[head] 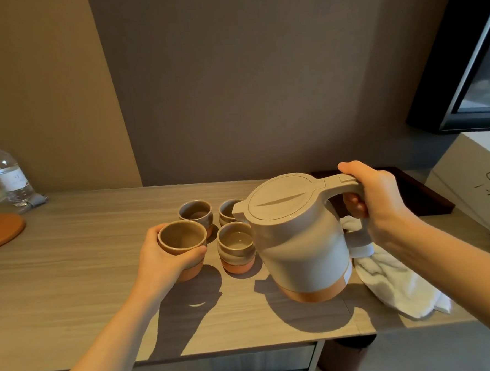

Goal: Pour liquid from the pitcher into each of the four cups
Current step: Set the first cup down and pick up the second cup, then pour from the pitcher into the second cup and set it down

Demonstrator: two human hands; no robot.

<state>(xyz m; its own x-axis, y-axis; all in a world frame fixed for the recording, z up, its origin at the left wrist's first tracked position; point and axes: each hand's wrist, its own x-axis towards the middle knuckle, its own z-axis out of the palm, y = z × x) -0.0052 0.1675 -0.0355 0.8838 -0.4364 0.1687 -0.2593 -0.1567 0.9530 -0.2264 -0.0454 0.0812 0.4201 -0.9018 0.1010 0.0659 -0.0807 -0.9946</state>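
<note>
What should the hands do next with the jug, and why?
Probably the right hand should tip the pitcher so its spout comes over the cup that the left hand grips. That cup looks empty, the pitcher is lifted and leaning leftward, and no liquid is flowing.

Four cups (212,230) left of the pitcher (298,239) (towel (393,279) behind it)

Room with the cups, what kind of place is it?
Probably a hotel room. A pitcher and four matching cups sit on a wooden desk, with bottled water and a folded white towel nearby.
</note>
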